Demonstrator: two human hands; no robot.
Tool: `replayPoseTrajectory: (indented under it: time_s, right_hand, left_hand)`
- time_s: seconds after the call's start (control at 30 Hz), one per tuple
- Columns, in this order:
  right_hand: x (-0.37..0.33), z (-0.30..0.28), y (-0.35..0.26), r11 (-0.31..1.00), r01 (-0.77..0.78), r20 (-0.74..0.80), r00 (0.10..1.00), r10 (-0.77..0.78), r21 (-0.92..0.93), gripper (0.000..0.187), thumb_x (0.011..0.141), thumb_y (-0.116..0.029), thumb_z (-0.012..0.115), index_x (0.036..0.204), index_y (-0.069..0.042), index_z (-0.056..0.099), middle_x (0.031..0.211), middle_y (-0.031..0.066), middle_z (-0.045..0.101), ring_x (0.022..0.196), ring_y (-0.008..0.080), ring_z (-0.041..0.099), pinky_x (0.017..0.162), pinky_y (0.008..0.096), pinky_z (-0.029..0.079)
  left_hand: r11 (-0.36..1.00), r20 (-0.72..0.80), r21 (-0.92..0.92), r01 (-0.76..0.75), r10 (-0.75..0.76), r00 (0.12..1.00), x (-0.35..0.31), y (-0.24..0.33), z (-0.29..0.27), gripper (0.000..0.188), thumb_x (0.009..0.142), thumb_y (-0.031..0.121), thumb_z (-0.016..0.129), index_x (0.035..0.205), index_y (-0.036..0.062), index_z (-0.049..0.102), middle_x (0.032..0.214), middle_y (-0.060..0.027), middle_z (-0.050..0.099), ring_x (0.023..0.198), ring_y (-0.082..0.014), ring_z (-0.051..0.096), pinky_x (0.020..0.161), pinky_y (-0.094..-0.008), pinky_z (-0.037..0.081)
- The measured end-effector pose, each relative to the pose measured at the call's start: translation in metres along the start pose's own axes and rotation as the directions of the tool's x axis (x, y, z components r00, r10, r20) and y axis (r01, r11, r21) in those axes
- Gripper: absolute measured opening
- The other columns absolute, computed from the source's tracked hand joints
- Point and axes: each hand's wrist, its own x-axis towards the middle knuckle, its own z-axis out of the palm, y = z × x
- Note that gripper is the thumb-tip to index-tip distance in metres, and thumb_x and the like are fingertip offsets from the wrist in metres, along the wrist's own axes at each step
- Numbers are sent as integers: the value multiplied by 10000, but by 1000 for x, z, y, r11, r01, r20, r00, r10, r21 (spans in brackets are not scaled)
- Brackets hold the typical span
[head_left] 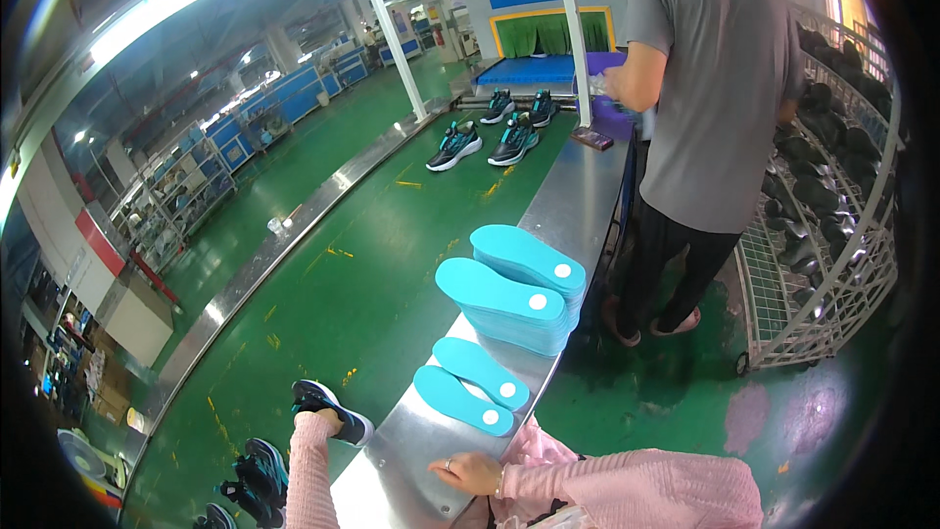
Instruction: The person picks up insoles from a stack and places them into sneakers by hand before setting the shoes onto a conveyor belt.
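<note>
My left hand (329,420) reaches over the green conveyor belt (323,323) and is closed on a dark sneaker (348,423) with a white sole and teal accents. Low on the metal ledge (397,441) lies my right hand (472,473), empty, its fingers loosely bent and a ring on one. Just beyond it, two teal insoles (460,400) with white round spots lie side by side. Farther along the ledge stand two thick stacks of teal insoles (509,309). More dark sneakers (259,475) sit at the lower left, close to my left arm.
Several finished-looking sneakers (514,144) stand up the belt, before a machine with a green curtain (539,34). A phone-like object (592,138) lies on the ledge. To the right stands a person in grey (715,88), beside a wheeled wire rack (822,264) of dark shoe-shaped pieces.
</note>
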Motion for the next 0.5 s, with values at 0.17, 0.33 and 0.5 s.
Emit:
replayPoseTrajectory:
  time_s: [0.17,0.33,0.5]
  right_hand:
    - [-1,-4,-3,999,-26,65,997,28,-37,224,826,-242,450,967,-132,586,713,117,576,653,283,564,569,376,454]
    - [-1,-3,-10,997,-48,65,997,53,-67,217,822,-234,452,959,-123,579,725,114,581,666,290,562,583,367,453]
    - [22,-36,-12,957,-170,364,928,76,235,210,817,-231,463,944,-108,574,714,107,584,641,242,575,590,350,449]
  left_hand:
    - [981,179,-182,-66,99,979,18,-13,16,491,789,309,465,1215,70,414,1285,-127,365,1193,-286,333,996,-351,260]
    - [998,-177,53,37,-27,984,53,-2,37,416,793,209,411,1194,110,459,1284,-73,386,1160,-190,388,953,-289,308]
    - [991,30,-90,95,-92,995,-22,7,-10,389,767,281,533,1073,40,539,1139,-92,518,1096,-240,454,878,-317,392]
